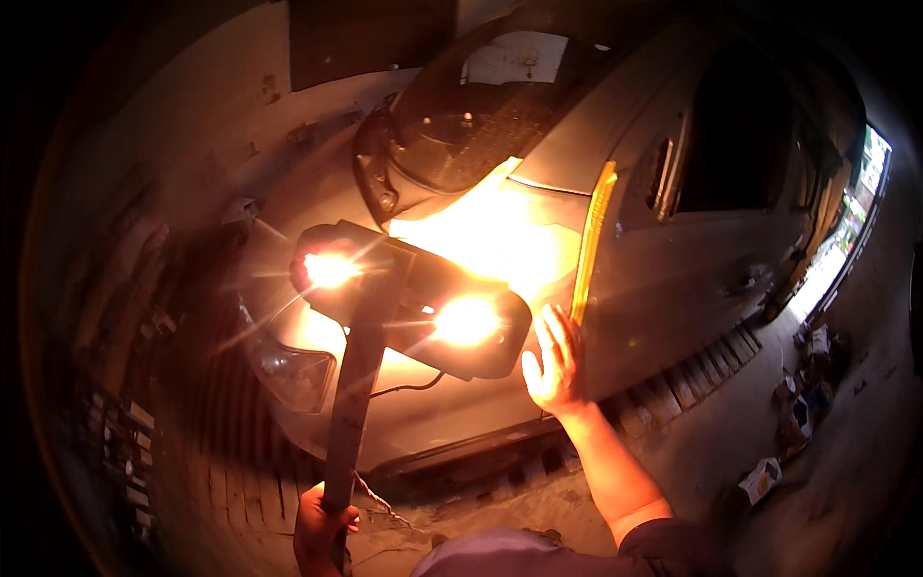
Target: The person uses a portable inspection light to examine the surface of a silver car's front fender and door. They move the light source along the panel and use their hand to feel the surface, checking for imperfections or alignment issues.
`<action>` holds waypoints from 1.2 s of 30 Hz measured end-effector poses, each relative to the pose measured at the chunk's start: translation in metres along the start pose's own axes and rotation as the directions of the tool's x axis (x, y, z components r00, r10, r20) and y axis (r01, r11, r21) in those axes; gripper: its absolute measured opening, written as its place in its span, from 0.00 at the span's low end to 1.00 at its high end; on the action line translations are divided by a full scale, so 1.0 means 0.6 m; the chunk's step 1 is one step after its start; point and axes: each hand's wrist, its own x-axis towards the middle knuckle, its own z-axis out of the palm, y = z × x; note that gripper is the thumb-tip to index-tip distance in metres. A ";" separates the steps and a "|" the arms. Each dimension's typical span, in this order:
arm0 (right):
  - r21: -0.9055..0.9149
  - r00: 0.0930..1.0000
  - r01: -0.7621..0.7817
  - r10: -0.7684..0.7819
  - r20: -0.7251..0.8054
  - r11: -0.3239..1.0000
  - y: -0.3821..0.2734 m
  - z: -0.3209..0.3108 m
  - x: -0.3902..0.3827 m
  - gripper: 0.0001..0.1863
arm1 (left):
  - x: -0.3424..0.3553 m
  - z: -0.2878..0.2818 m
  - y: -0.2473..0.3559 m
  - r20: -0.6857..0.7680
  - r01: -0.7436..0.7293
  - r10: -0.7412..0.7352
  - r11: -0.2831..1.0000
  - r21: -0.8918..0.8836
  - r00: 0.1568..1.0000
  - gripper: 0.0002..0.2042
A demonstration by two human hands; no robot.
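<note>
My left hand [320, 527] is wrapped round the long flat handle [352, 413] of a two-bulb heat lamp [409, 274]. The lamp's dark head is tilted over the car's front fender, and both bulbs glow bright orange. Beneath and beyond it, a glare whites out the bodywork. My right hand [555, 370] is raised to the right of the lamp head, fingers stretched out and holding nothing. Whether its fingertips touch the panel I cannot tell. Close to them runs a strip of yellow masking tape [594, 240] along the car [663, 279].
The headlight [288, 373] is at the left, the windshield [433, 149] at the back. A thin cable [409, 387] hangs under the lamp. Slatted floor grating [683, 380] lies beside the car. Several bits of litter [761, 481] lie at the right, near a bright doorway [846, 231].
</note>
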 end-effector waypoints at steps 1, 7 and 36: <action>-0.009 0.999 0.047 -0.047 -0.005 0.999 0.002 0.005 0.015 0.26 | -0.002 -0.002 -0.003 -0.009 0.009 -0.009 1.000 -0.002 1.000 0.10; -0.088 0.977 0.213 -0.211 0.035 0.973 -0.001 0.005 0.105 0.31 | -0.007 -0.011 -0.002 0.044 -0.012 0.015 0.998 -0.057 0.999 0.11; -0.567 0.746 0.662 -0.506 0.434 0.489 -0.060 0.163 0.194 0.40 | -0.038 -0.088 -0.055 -0.036 0.003 -0.007 0.994 -0.108 0.999 0.11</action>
